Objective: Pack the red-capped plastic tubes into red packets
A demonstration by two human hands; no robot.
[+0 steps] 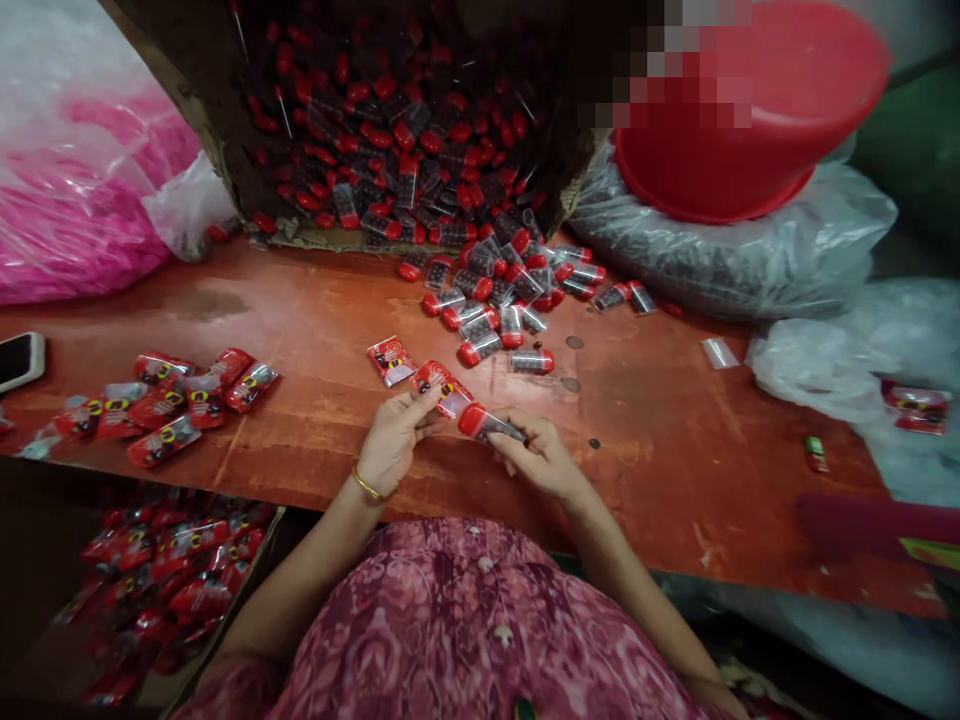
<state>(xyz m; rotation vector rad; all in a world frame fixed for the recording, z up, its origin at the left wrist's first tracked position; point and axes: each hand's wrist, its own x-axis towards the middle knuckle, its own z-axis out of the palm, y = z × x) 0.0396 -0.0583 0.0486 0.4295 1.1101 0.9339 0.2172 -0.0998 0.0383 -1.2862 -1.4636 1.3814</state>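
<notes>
Above the table, my left hand [391, 437] pinches a red printed plastic sleeve [445, 388] with a yellow and black figure on it. My right hand [538, 452] grips a small clear container with a red cap [487, 425], its cap end up against the sleeve's right end. Whether the cap is inside the sleeve I cannot tell. Just beyond my left hand lies another flat printed sleeve [391, 361]. A loose pile of similar red-capped containers [480, 300] spreads over the table in front of my hands.
A tipped carton [217, 150] full of red-capped containers stands behind. Several sleeved containers [165, 400] lie left, above a box of more [172, 570]. A phone [22, 360] sits at the left edge. A red tub [697, 150] rests on a plastic bag [750, 260] at right.
</notes>
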